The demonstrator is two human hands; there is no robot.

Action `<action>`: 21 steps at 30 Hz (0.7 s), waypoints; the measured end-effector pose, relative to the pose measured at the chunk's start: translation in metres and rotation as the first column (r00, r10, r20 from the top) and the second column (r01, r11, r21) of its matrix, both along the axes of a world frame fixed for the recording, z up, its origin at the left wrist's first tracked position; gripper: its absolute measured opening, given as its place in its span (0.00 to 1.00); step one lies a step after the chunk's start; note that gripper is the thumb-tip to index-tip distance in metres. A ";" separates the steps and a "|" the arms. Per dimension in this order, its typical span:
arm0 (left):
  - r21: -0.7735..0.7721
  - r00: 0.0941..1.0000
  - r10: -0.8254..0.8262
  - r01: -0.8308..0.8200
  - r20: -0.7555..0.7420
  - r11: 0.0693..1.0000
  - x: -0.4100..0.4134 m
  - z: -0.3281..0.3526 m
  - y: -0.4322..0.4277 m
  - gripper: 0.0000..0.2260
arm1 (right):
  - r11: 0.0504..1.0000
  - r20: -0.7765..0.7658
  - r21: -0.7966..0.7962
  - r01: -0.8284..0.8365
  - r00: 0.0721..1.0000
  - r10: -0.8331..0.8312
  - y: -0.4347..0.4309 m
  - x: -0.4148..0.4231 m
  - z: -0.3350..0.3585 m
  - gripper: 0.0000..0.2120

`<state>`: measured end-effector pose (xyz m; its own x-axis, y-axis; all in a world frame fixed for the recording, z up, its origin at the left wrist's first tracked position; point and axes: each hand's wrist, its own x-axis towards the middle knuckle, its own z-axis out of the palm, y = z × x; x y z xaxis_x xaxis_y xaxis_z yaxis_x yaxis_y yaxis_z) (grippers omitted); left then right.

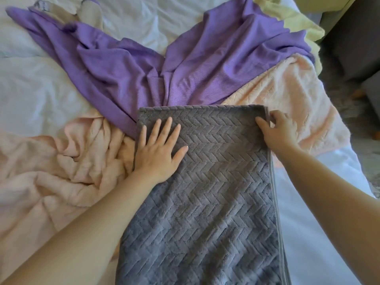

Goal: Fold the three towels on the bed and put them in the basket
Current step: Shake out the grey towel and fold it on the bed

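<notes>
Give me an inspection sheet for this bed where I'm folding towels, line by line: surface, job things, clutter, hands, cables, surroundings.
Surface: bed with a rumpled white sheet.
Job's things: grey towel lies flat nearest the camera and appears doubled lengthwise; purple towel and pink towel lie crumpled beyond it; basket not in view.
Clutter: yellow cloth at the far right; beige cloth at the far left.
Grippers: left hand presses flat on the grey towel; right hand pinches its far right corner.
Cables: nothing seen.
Surroundings: dark grey furniture to the right of the bed.
</notes>
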<state>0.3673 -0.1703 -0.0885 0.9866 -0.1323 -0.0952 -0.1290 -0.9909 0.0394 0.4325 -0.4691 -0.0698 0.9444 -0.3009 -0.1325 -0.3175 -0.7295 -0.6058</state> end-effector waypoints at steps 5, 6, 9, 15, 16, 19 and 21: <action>0.051 0.999 0.046 -0.045 0.000 0.998 0.003 -0.017 -0.006 0.31 | 0.998 0.170 -0.062 0.009 0.985 0.001 -0.002 0.016 0.012 0.12; 0.056 0.999 0.045 -0.044 -0.001 0.997 0.003 -0.019 -0.007 0.31 | 0.999 0.130 -0.040 0.005 0.991 0.001 -0.003 0.019 0.012 0.11; 0.064 0.998 0.054 -0.052 -0.035 0.997 0.004 -0.019 -0.007 0.31 | 0.999 -0.107 -0.040 -0.028 0.994 0.024 -0.005 0.018 0.006 0.18; -0.009 0.999 -0.022 0.023 0.029 1.000 -0.017 -0.009 -0.017 0.30 | 0.977 -0.163 0.211 0.032 0.987 0.002 -0.007 -0.038 -0.006 0.23; -0.025 0.998 -0.053 0.053 0.033 0.998 -0.023 -0.009 -0.023 0.30 | 0.986 -0.152 0.168 0.010 0.988 0.016 -0.007 -0.048 -0.011 0.20; -0.031 0.996 -0.094 0.094 0.004 0.995 -0.036 -0.011 -0.036 0.29 | 1.000 -0.076 0.004 0.003 0.997 -0.003 -0.010 -0.060 -0.021 0.15; -0.014 0.997 -0.079 0.079 -0.026 0.997 -0.038 -0.014 -0.039 0.29 | 0.998 -0.059 -0.035 0.043 0.997 -0.045 -0.013 -0.057 -0.023 0.15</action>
